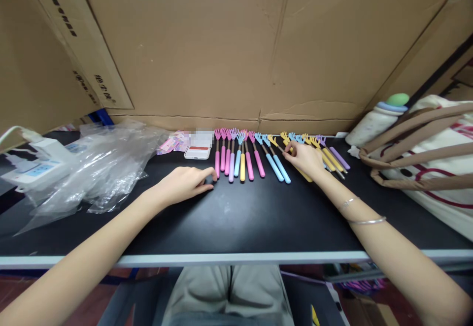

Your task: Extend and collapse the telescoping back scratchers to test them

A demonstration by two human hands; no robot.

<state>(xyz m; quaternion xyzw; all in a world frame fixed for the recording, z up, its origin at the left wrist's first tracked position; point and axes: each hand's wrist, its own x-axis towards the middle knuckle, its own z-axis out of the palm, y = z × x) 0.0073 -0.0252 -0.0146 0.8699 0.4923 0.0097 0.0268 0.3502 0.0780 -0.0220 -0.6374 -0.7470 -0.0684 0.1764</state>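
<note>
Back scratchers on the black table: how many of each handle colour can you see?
Pink-handled plastic back scratchers: 5
Blue-handled back scratchers: 3
Yellow-handled back scratchers: at least 3
Lilac-handled back scratchers: 2
Total: at least 13; the right hand hides some.

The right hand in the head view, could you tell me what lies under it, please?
Under the right hand lie yellow-handled back scratchers from the row on the black table. One yellow handle end pokes out below the palm. How many it covers, and what its fingers grip, is hidden.
</note>
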